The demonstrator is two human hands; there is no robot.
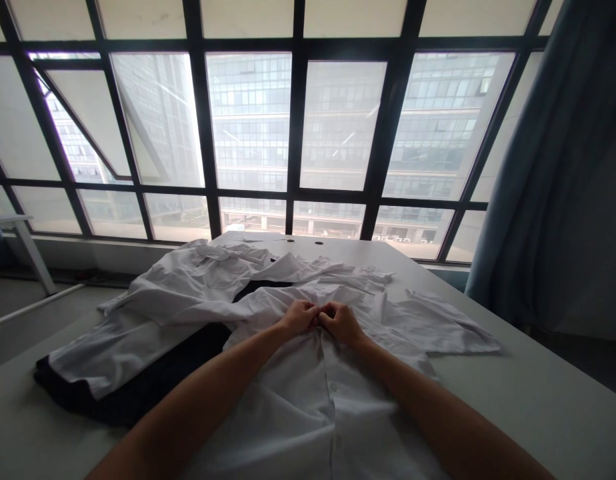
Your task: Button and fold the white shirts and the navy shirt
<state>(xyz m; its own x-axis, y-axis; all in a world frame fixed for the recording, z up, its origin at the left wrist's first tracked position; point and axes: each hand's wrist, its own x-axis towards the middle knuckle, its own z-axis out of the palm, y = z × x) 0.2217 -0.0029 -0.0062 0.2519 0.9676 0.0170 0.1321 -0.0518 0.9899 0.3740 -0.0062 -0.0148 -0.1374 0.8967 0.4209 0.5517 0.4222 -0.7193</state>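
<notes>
A white button-up shirt (288, 393) lies spread on the table in front of me, its button placket running down the middle toward me. My left hand (301, 316) and my right hand (341, 321) meet at the upper part of the placket. The fingers of both are pinched on the shirt's front edges, fingertips almost touching. Whatever small part sits between the fingertips is hidden. Lower on the placket a button (333, 387) shows. One sleeve (453, 327) stretches out to the right.
More crumpled white shirts (188, 280) lie to the left and behind, with a dark cloth (153, 373) partly under them. The white table (528, 393) reaches toward large windows (248, 127). A blue-grey curtain (533, 180) hangs at right; another table (31, 253) stands at far left.
</notes>
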